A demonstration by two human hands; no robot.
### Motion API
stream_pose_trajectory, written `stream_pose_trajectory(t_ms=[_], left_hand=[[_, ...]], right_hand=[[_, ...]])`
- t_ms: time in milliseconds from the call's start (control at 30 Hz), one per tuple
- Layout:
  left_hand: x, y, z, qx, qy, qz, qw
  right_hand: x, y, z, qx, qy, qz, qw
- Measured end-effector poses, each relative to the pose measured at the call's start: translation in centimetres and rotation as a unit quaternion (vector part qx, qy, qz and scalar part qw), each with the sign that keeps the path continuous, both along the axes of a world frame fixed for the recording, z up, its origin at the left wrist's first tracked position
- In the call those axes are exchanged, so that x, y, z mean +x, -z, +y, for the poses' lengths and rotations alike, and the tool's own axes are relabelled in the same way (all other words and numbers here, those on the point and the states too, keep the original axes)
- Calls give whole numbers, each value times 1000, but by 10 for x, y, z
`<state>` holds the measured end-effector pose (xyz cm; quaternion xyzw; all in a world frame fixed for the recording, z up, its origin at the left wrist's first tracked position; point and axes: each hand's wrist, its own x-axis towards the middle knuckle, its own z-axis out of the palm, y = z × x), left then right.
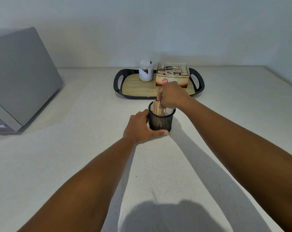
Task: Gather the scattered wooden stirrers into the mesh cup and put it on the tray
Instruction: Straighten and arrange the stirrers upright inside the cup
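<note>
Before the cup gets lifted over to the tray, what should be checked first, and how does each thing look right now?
1. No stirrers left on the counter: ok, none visible.
2. Stirrers inside the mesh cup: ok, upright.
3. Left hand holds the cup: ok, wrapped round its side.
4. Right hand clear of the stirrers: not ok, fingers at their tops.
5. Free space on the tray: ok, bare front left, beside the jar and box.

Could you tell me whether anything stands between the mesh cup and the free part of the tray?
Nothing visible does. The mesh cup, gripped by the left hand, stands on the counter just in front of the tray. The jar and the box sit toward its back, leaving its front left bare.
</note>
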<state>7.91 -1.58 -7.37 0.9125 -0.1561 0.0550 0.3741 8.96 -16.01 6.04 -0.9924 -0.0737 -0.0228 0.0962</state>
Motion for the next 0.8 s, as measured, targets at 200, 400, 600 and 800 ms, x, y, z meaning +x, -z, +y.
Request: stream_pose_trajectory(t_ms=[200, 400, 600, 800], left_hand=[[0, 0, 0, -5, 2, -5, 1000], [-2, -1, 1, -9, 6, -16, 1000], [-1, -1, 1, -1, 3, -12, 1000], [-1, -2, 1, 7, -1, 0, 1000]], right_hand=[[-3, 2, 2, -23, -8, -23, 999], [-3, 15, 5, -10, 25, -57, 998], [7, 5, -3, 30, 33, -50, 998], [9, 3, -5, 50, 34, -45, 997]])
